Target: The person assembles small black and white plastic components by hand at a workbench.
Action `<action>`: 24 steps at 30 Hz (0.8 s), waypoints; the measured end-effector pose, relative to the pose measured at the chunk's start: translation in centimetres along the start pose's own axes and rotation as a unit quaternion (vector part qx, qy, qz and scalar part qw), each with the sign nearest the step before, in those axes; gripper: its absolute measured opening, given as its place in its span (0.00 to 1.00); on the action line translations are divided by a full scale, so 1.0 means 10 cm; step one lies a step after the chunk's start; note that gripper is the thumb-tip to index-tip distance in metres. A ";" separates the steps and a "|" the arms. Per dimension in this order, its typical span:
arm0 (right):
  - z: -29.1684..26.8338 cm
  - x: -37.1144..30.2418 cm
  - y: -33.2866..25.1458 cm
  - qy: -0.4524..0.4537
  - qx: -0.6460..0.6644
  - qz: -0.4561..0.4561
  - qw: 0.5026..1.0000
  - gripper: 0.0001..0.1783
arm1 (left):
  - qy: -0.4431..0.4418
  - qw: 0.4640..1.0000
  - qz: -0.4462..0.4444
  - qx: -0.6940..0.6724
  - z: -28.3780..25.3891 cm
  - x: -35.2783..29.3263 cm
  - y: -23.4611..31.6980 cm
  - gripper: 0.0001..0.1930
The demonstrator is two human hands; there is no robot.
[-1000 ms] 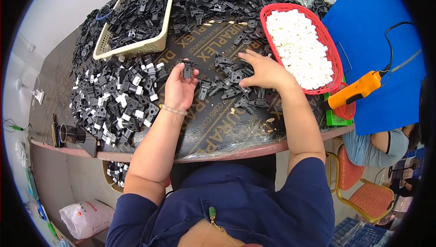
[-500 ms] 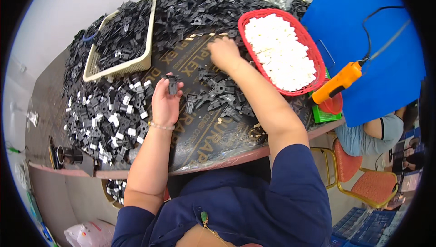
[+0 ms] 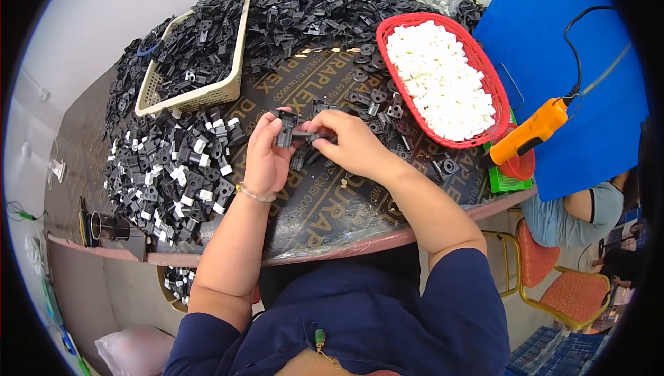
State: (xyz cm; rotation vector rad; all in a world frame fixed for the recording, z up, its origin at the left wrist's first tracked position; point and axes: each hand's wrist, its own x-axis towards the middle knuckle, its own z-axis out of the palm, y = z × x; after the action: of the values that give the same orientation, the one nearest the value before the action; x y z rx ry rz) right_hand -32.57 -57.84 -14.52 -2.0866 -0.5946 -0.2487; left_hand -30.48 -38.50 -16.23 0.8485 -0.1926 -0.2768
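Note:
My left hand (image 3: 266, 158) is closed round a black plastic part (image 3: 284, 132), held up over the dark tabletop. The fingers of my right hand (image 3: 351, 142) are closed on another black plastic part (image 3: 304, 136), partly hidden by the fingers, right beside the first. Whether the two parts are joined cannot be made out. Loose black plastic parts (image 3: 377, 103) lie just beyond and to the right of my right hand. Left of my left hand spreads a heap of black parts with white blocks on them (image 3: 181, 177).
A cream basket (image 3: 243, 44) holds black parts, with a large black heap (image 3: 311, 9) behind it. White pieces fill a red basket (image 3: 499, 103) at right. Beside it are an orange corded tool (image 3: 529, 130) and a blue panel (image 3: 546, 65). A dark cup (image 3: 107, 226) stands near left.
My right hand has come back from the far parts beside the red basket to my left hand, with a black part in its fingers. More loose parts now lie left of the red basket.

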 end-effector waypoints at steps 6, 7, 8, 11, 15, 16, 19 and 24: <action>0.00 0.03 0.05 0.024 0.285 0.184 0.941 0.12 | 0.001 1.000 -0.028 -0.012 -0.01 -0.01 0.02 0.14; 0.01 0.04 0.10 0.032 0.292 0.164 0.942 0.14 | 0.004 0.999 -0.040 -0.015 0.01 -0.01 0.02 0.14; 0.01 0.05 0.15 0.041 0.275 0.161 0.947 0.18 | 0.006 0.999 -0.051 -0.018 0.02 -0.02 0.02 0.14; 0.01 0.01 0.13 0.058 0.196 0.098 0.974 0.24 | -0.010 0.997 -0.076 -0.020 0.00 -0.02 0.00 0.13; -0.08 0.02 0.00 0.062 0.067 0.060 0.994 0.30 | -0.037 0.997 -0.071 0.003 -0.04 -0.02 -0.03 0.13; -0.09 0.02 -0.04 0.095 0.079 0.043 0.991 0.31 | -0.030 0.998 -0.063 0.004 -0.07 0.00 -0.06 0.13; -0.11 0.03 -0.02 0.124 0.100 -0.001 0.987 0.28 | -0.010 0.999 -0.054 0.002 -0.07 0.01 -0.10 0.13; -0.08 0.02 -0.02 0.100 -0.002 -0.058 0.993 0.26 | -0.031 0.995 -0.087 -0.027 -0.03 -0.02 -0.09 0.14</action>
State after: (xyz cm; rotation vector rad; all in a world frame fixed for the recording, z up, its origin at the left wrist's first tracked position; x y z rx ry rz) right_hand -32.47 -58.42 -13.88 -2.0030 -0.5941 -0.5194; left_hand -30.79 -38.78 -17.11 0.8043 -0.1690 -0.4694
